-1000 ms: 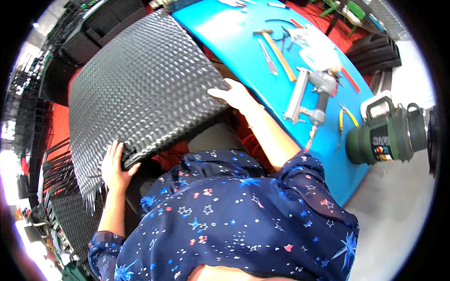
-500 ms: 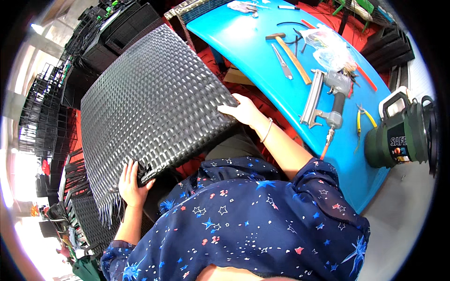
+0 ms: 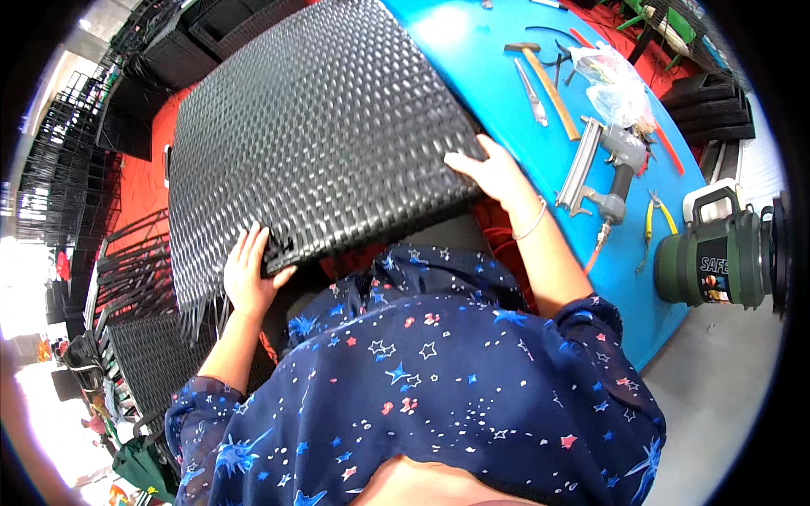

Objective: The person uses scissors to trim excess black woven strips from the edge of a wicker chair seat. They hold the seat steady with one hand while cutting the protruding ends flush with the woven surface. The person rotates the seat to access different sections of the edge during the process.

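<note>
A large black woven wicker panel (image 3: pixel 312 126) lies tilted across the space in front of me, its far right side over the edge of the blue table. My left hand (image 3: pixel 251 271) holds its near edge toward the left, fingers up on the weave and thumb at a dark gap in the edge. Loose strand ends (image 3: pixel 202 316) hang from the panel's near left corner. Around the right near corner my right hand (image 3: pixel 498 175) is closed, thumb on top and the other fingers partly hidden at the side.
On the blue table (image 3: pixel 472 84) lie a hammer (image 3: pixel 553 94), a pointed metal tool (image 3: pixel 531 94), a pneumatic staple gun (image 3: pixel 616 173) with a hose, yellow-handled pliers (image 3: pixel 661 218) and a plastic bag (image 3: pixel 612 84). A green jug (image 3: pixel 713 257) stands at right. Black wicker frames (image 3: pixel 59 169) are stacked at left.
Both hands have shifted the panel to the right and away from me, so it now overlaps the blue table's edge. My grip looks the same, and the view has moved somewhat too.
</note>
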`<move>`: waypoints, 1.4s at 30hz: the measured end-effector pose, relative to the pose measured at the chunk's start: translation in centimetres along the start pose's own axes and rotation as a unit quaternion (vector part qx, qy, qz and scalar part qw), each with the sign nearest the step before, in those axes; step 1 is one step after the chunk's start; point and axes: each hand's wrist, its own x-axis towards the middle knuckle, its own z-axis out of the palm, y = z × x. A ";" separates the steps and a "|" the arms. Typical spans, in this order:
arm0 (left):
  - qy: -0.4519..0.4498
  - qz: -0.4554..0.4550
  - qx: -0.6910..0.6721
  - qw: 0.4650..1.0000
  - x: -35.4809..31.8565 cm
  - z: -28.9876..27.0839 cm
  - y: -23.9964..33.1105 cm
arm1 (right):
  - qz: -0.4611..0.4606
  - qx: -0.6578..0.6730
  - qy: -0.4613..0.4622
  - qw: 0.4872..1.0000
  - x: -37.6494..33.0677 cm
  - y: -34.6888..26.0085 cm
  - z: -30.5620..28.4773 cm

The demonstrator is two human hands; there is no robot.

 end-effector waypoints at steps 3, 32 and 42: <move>0.007 -0.003 0.006 1.000 -0.3 0.8 -0.4 | -0.018 -0.003 0.008 1.000 0.5 1.1 0.5; 0.118 -0.023 -0.046 0.992 0.3 -8.6 10.8 | 0.019 0.027 -0.071 0.997 2.9 -0.3 -3.5; -0.021 -0.130 -0.048 0.990 0.5 -6.7 11.5 | -0.062 -0.326 -0.086 0.940 4.5 1.8 -9.1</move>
